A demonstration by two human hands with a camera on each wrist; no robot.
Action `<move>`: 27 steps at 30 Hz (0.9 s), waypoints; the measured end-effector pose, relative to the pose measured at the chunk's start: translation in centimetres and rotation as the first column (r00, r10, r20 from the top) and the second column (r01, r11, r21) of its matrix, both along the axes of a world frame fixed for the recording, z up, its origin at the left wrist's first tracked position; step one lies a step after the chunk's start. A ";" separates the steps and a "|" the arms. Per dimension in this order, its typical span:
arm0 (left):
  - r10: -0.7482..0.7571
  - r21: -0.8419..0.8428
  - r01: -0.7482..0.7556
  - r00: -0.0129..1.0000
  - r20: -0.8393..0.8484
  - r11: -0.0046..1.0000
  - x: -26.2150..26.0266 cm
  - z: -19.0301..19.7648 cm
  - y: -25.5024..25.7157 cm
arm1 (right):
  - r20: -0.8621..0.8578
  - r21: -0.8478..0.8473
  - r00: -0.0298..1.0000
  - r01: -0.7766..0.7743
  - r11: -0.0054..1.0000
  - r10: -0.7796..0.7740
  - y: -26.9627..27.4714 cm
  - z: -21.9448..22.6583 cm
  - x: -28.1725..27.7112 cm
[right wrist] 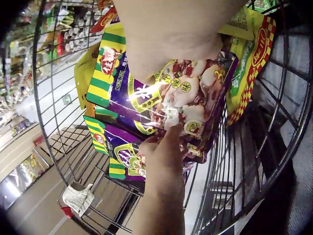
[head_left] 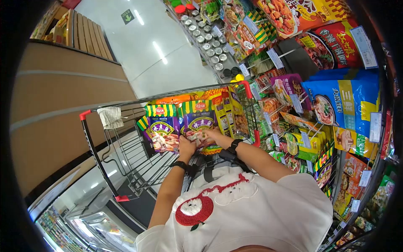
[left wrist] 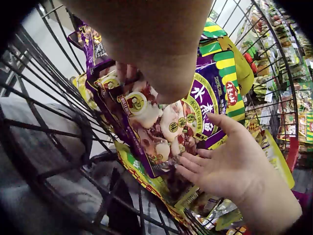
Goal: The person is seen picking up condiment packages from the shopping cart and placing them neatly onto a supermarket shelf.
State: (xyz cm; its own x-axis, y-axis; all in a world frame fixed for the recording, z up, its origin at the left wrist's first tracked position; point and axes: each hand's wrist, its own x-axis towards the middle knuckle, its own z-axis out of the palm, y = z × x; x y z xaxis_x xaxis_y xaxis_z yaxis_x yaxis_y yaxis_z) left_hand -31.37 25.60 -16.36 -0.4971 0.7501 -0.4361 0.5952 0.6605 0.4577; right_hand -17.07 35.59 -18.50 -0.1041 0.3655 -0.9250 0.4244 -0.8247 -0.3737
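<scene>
Two purple food packets with green-and-yellow striped tops stand side by side in a wire shopping cart (head_left: 138, 168). At the left packet (head_left: 161, 126), my left hand (head_left: 187, 147) grips the edge near the other packet, thumb and finger bent around it in the right wrist view. My right hand (left wrist: 230, 166) lies against the front of the right packet (left wrist: 205, 98), its fingers fairly straight on the printed face. The base of each hand fills the top of its own wrist view and hides its fingertips there. Yellow packets (head_left: 231, 113) stand beside the purple ones.
Shelves of hanging packets, including a blue one (head_left: 344, 105), run close along the right side. Jars (head_left: 210, 46) stand farther up the aisle. A white cloth (head_left: 110, 117) is wrapped on the cart's rim. A brown panel (head_left: 71, 92) lines the left side.
</scene>
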 end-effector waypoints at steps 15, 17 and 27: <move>0.236 0.173 -0.286 0.937 0.259 0.943 0.7 -0.8 -0.6 | -0.269 -0.136 0.947 0.143 0.980 -0.176 -0.2 -0.7 0.5; 0.215 0.216 -0.237 0.969 0.123 0.947 0.7 -1.5 -0.8 | -0.208 -0.111 0.957 0.182 0.977 -0.202 0.0 2.3 0.0; 0.005 -0.272 0.048 0.981 0.192 0.961 -2.2 0.5 -0.4 | -0.088 -0.082 0.977 0.187 0.979 -0.194 -0.5 2.4 0.1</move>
